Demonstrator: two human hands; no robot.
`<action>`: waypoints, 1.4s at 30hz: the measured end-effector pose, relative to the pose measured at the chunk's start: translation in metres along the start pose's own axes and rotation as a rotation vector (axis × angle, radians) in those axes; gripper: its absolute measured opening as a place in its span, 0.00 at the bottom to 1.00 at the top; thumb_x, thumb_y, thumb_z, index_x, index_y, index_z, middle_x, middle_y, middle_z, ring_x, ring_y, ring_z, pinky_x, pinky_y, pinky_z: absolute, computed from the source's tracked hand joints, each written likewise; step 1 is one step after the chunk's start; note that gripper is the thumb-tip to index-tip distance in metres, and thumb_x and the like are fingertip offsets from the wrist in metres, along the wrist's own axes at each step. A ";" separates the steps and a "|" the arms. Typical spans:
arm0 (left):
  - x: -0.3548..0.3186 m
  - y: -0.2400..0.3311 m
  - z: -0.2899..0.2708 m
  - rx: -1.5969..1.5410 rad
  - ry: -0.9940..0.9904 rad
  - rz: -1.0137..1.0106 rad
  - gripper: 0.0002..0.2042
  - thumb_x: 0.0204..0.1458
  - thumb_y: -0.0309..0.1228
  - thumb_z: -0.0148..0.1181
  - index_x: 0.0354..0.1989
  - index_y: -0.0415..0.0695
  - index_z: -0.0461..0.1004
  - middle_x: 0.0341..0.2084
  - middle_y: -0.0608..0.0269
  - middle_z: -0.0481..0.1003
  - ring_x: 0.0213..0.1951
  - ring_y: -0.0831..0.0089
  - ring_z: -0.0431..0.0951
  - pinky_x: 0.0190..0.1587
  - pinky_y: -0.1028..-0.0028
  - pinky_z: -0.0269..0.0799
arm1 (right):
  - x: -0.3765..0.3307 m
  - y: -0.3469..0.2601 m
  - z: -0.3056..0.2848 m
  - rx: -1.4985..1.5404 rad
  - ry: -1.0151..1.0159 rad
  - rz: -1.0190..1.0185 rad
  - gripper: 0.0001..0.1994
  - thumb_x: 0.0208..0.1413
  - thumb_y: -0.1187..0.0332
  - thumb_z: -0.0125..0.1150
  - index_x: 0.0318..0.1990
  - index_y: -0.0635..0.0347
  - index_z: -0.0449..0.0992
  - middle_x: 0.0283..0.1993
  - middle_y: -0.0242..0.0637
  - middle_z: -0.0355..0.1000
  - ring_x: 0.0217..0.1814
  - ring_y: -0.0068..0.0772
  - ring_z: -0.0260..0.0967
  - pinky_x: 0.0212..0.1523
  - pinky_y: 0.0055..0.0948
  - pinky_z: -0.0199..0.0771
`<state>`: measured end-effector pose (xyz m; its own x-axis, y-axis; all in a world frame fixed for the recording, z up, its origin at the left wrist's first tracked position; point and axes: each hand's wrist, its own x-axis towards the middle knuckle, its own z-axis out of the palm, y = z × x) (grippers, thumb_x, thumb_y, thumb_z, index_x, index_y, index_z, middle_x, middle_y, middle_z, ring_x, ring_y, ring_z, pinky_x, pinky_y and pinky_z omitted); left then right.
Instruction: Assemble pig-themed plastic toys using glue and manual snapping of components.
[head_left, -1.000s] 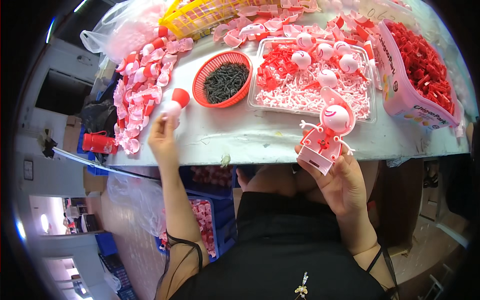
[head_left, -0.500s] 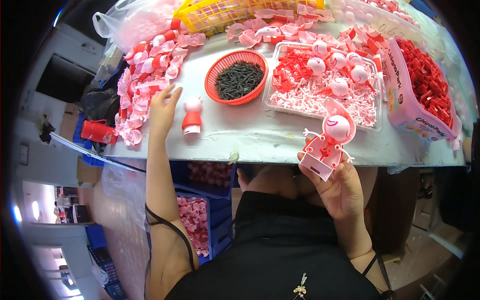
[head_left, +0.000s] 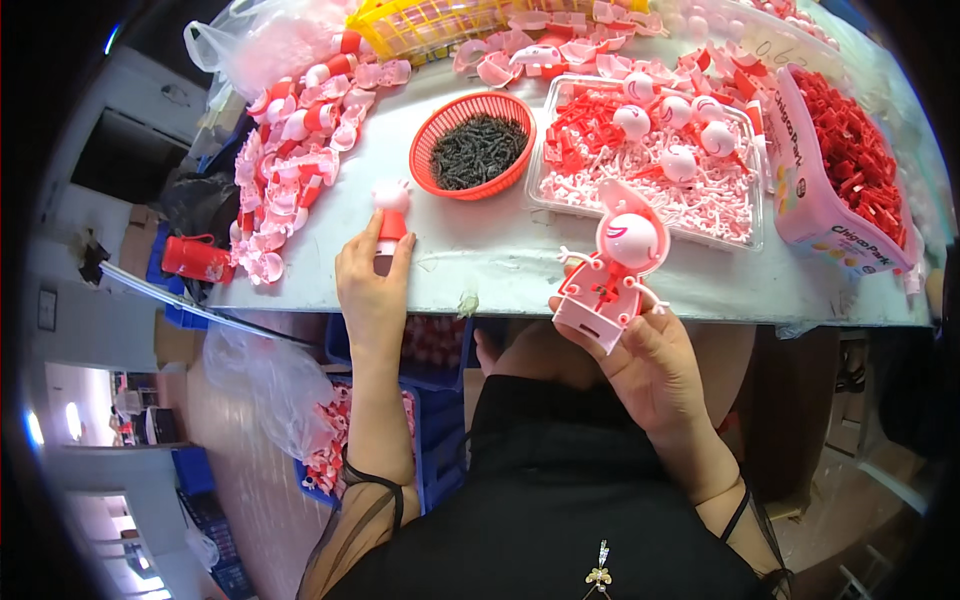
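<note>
My right hand (head_left: pixel 655 375) holds an open toy figure (head_left: pixel 605 290) upright by its pink base, just past the table's near edge. Inside its pink-and-red half shell sit a pale ball head, pink arms and small red parts. My left hand (head_left: pixel 375 280) is at a second toy figure (head_left: pixel 392 197), pink above and red below, lying on the table. Its thumb and a finger close on either side of the red lower part. The hand hides the bottom end of that figure.
An orange-red basket (head_left: pixel 418 160) of black screws stands mid-table. A clear tray (head_left: pixel 650 238) holds ball heads, pink arms and red pieces. Further right is a pink tub (head_left: pixel 800 200) of red parts. Shell halves (head_left: pixel 320 118) lie left and behind; a yellow basket (head_left: pixel 420 40) stands at the back.
My left hand has come right and nearer, from beside the shell pile onto the lying figure. My right hand has moved left with the open figure.
</note>
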<state>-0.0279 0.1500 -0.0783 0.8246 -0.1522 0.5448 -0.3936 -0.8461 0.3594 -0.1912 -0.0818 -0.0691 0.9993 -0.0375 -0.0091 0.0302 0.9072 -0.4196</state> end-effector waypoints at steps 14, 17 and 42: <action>-0.027 0.084 -0.026 -1.276 0.005 0.009 0.25 0.54 0.29 0.58 0.57 0.30 0.60 0.52 0.42 0.67 0.57 0.54 0.68 0.62 0.59 0.59 | 0.018 0.015 0.008 0.024 -0.024 0.002 0.28 0.56 0.74 0.58 0.63 0.67 0.54 0.56 0.42 0.65 0.58 0.32 0.65 0.55 0.29 0.65; -0.036 0.113 -0.034 -1.281 -0.111 0.075 0.30 0.50 0.31 0.64 0.59 0.31 0.58 0.53 0.43 0.67 0.56 0.54 0.68 0.62 0.57 0.59 | 0.023 0.015 0.019 0.011 -0.044 -0.040 0.28 0.54 0.75 0.60 0.62 0.66 0.57 0.54 0.38 0.66 0.54 0.26 0.67 0.54 0.25 0.67; -0.039 0.112 -0.008 -1.475 -0.201 -0.075 0.31 0.51 0.33 0.62 0.62 0.36 0.56 0.58 0.45 0.62 0.59 0.55 0.65 0.62 0.57 0.60 | 0.031 0.029 0.018 -0.187 -0.021 -0.329 0.29 0.47 0.81 0.65 0.57 0.63 0.61 0.46 0.34 0.70 0.52 0.23 0.68 0.53 0.25 0.70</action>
<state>-0.1074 0.0648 -0.0535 0.8535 -0.3031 0.4239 -0.2938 0.3918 0.8718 -0.1592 -0.0495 -0.0653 0.9371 -0.3040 0.1717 0.3469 0.7560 -0.5550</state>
